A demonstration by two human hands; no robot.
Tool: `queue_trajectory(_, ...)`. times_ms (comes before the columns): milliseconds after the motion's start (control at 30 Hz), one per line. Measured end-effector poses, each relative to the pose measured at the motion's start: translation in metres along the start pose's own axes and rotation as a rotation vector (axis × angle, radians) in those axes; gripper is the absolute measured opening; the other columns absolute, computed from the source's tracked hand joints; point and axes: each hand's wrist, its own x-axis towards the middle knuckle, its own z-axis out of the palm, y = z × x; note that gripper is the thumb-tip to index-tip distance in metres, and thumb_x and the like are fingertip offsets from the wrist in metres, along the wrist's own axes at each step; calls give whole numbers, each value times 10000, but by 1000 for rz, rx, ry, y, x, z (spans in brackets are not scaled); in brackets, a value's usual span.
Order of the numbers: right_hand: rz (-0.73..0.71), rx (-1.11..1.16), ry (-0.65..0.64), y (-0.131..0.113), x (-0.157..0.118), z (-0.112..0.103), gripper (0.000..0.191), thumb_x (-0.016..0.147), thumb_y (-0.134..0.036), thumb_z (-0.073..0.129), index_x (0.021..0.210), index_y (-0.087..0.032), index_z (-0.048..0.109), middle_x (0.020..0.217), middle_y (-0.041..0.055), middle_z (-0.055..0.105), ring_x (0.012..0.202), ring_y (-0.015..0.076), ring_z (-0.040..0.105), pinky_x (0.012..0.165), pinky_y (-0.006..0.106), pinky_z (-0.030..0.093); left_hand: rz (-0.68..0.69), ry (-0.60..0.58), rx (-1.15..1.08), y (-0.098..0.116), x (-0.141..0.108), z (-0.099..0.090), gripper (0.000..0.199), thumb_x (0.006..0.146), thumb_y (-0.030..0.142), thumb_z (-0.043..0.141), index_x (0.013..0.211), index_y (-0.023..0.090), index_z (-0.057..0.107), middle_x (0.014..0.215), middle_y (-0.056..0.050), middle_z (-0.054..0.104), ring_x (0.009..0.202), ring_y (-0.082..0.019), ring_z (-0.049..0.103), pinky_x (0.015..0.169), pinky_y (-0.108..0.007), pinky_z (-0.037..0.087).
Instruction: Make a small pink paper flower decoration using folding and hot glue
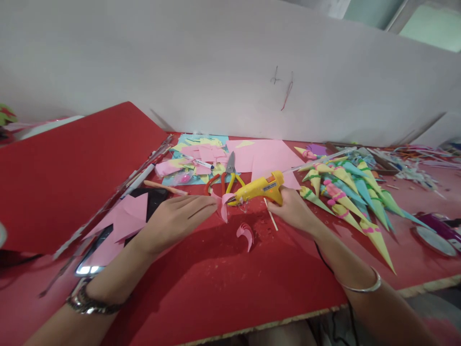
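Observation:
My right hand (293,209) is wrapped round the grip of a yellow hot glue gun (260,188), its nozzle pointing left. The nozzle meets a curled pink paper piece (224,207), which my left hand (182,218) pinches at its fingertips. Below, a second curled pink paper piece (247,234) with cut slits lies on the red table. Just behind the nozzle are scissors (231,163) with red and yellow handles. A thin white stick (271,215) rests beneath the glue gun.
Several pastel paper cones (342,194) are heaped at right, near a tape roll (435,240). Pink paper scraps (207,154) and a marker (199,161) lie at the back. Pink sheets (130,218) cover phones at left. A red board (82,178) stands far left.

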Motion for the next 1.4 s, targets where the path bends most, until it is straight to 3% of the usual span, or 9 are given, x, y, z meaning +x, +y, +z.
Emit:
queue_trajectory(300,-35,-3,10,1,1,1,50,668,-221,468,673,-185,435,534,-61,407,473,82,342,445,211,243,-9,14,-17,0,1,-1,297,888,62,321,881,165,599,882,-51,721,760,-142,675,638,-230,525)
queue_trajectory(600,-31,0,9,6,3,6,83,676,-228,474,737,-173,487,576,-39,489,508,106,431,479,221,294,-4,16,-1,2,3,-1,322,895,70,294,827,177,590,876,-37,718,739,-123,663,603,-215,510)
queue_trajectory(800,35,-42,98,7,5,5,184,694,-335,543,754,-162,523,576,-21,527,497,124,466,483,233,327,-20,37,2,1,4,-1,324,902,74,295,802,173,587,854,-27,719,712,-124,660,596,-214,483)
queue_trajectory(1000,93,-59,203,6,5,-14,278,751,-434,526,814,-163,534,703,40,605,656,204,572,560,270,394,-122,73,-70,0,-2,8,250,904,131,370,791,172,589,807,-21,716,694,-113,664,575,-194,478)
queue_trajectory(1267,71,-128,252,24,-44,-44,275,834,-377,422,973,-168,535,724,54,629,685,237,604,607,315,445,-378,61,-287,-5,-7,13,221,885,205,401,803,186,606,818,-23,695,778,-129,654,681,-210,503)
queue_trajectory(1400,80,-201,280,49,-73,-39,304,846,-359,388,1026,-158,527,913,114,667,863,262,627,746,372,478,-524,-105,-550,-1,-3,0,158,828,220,461,743,189,590,773,-8,670,722,-126,616,699,-224,484)
